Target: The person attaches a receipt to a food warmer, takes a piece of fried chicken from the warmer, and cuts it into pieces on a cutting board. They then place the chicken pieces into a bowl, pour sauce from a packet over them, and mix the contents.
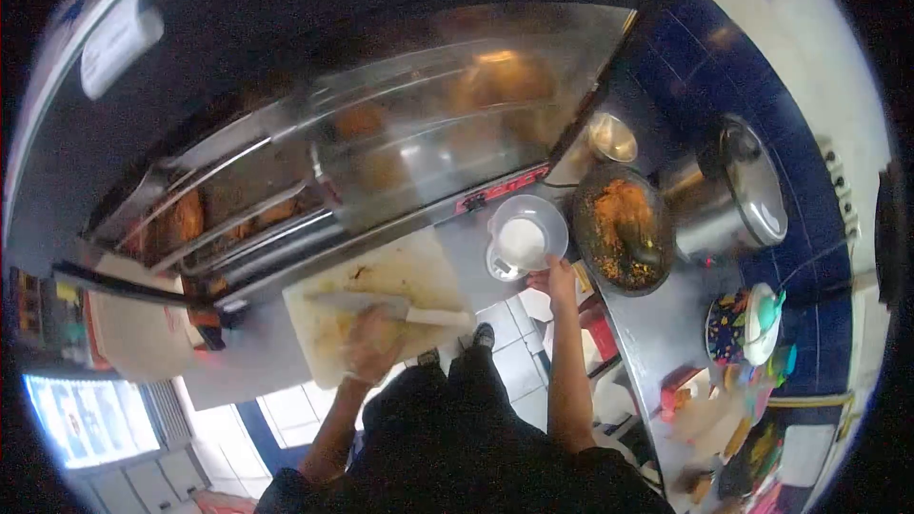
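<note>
Cutting board (328, 357) is lying on the counter (224, 362), stained, small dark scraps showing; knife (438, 317) is resting across it, pale handle pointing right. Left hand (373, 338) is hovering or resting over the board, near the blade, blurring; finger opening and any hold cannot be told. Right of the board, clear bowl (530, 228) is sitting on a white scale (503, 266), holding something white. Right hand (555, 279) is reaching its near rim, fingers partly curling, grip unclear. Farther right of the board, dark bowl (624, 228) is holding orange-brown crumbly food
</note>
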`<state>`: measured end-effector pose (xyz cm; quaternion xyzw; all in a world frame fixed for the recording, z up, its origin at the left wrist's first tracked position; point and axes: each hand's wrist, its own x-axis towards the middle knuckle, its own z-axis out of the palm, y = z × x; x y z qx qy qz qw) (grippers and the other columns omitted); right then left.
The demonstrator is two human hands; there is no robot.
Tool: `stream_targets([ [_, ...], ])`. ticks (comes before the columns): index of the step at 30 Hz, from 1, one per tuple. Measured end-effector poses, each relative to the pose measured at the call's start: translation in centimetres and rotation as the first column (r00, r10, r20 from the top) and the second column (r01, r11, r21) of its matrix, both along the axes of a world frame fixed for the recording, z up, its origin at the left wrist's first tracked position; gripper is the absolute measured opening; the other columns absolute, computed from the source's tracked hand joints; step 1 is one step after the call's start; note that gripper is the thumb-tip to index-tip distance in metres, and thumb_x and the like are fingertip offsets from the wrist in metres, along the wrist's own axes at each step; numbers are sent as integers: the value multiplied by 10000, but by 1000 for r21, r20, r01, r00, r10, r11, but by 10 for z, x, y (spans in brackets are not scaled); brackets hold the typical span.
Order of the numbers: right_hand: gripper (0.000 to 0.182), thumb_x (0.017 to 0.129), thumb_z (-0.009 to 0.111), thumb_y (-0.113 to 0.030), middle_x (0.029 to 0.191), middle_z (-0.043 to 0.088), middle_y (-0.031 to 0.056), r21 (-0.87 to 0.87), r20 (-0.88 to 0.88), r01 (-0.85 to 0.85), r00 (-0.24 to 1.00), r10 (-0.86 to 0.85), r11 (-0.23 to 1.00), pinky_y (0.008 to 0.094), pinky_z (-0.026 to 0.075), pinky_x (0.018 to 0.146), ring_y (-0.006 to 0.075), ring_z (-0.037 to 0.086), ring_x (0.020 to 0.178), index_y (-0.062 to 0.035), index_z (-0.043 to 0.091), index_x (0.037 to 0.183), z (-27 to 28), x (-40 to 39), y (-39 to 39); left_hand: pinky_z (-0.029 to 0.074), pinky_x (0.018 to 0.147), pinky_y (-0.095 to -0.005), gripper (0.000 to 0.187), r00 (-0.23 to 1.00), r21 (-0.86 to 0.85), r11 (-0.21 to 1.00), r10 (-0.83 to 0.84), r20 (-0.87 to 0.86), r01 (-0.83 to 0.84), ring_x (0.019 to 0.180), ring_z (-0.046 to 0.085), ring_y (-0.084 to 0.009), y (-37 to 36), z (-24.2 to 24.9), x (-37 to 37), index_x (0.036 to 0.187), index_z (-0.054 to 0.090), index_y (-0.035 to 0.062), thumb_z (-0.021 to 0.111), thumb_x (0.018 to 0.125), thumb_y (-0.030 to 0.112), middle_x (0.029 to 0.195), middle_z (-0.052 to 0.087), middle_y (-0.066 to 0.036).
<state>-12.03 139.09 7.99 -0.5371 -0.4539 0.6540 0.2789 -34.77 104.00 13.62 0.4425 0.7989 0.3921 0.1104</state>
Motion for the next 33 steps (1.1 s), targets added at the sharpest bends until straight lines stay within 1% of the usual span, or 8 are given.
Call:
stream_targets([
  [4,458,1011,489,-439,786,675,159,-127,-52,10,999,-17,992,304,565,485,239,697,582,-2,561,1128,22,14,-20,454,1020,-469,664,973,-44,972,230,-19,-230,1197,555,-379,-62,-12,4,1337,507,44,808,777,231,1261,588,-198],
  [6,366,1012,511,-389,759,659,130,92,71,161,983,-168,983,299,541,478,208,651,533,-54,582,1139,-4,27,-30,465,1000,-459,611,958,85,955,284,34,-285,1173,569,-379,-73,-18,8,1315,515,52,787,790,207,1259,587,-198],
  [8,270,989,565,-226,862,640,124,432,279,-167,959,44,886,354,525,549,220,629,664,-99,579,1227,-16,24,-60,474,981,-456,579,929,-12,932,362,79,-362,1156,577,-387,-79,-6,10,1296,520,52,779,797,191,1236,598,-191],
  [10,368,951,573,-184,878,632,143,720,558,-513,828,50,468,406,547,634,286,653,723,-111,554,1311,-4,3,-89,486,963,-456,568,935,50,933,355,26,-355,1134,589,-383,-80,-13,8,1293,525,54,775,803,193,1222,605,-188],
  [22,577,864,637,-293,911,687,128,328,932,-865,362,21,379,492,553,703,361,690,786,-234,479,1416,13,-23,-92,543,858,-416,496,877,136,872,478,-36,-470,1033,645,-334,-103,1,1,1257,547,39,753,821,158,1204,629,-173],
  [27,621,809,693,-339,896,725,101,445,872,-854,481,87,269,474,558,651,317,706,737,-227,502,1389,0,-15,-75,521,846,-394,477,855,121,852,517,-33,-510,1053,604,-300,-122,-19,0,1251,537,36,752,838,141,1210,603,-160],
  [29,607,784,715,-334,886,730,101,277,955,-921,296,31,275,481,558,653,332,708,746,-204,529,1347,28,-24,-83,536,844,-413,473,844,154,842,532,-68,-518,1016,634,-310,-125,-10,3,1250,555,41,745,828,140,1173,627,-168],
  [33,573,812,659,-305,875,715,133,306,949,-925,314,1,224,488,552,633,370,696,727,-193,526,1358,14,-21,-79,550,829,-438,467,827,144,843,536,-167,-518,984,660,-348,-117,28,1,1253,573,58,731,823,148,1163,643,-177],
])
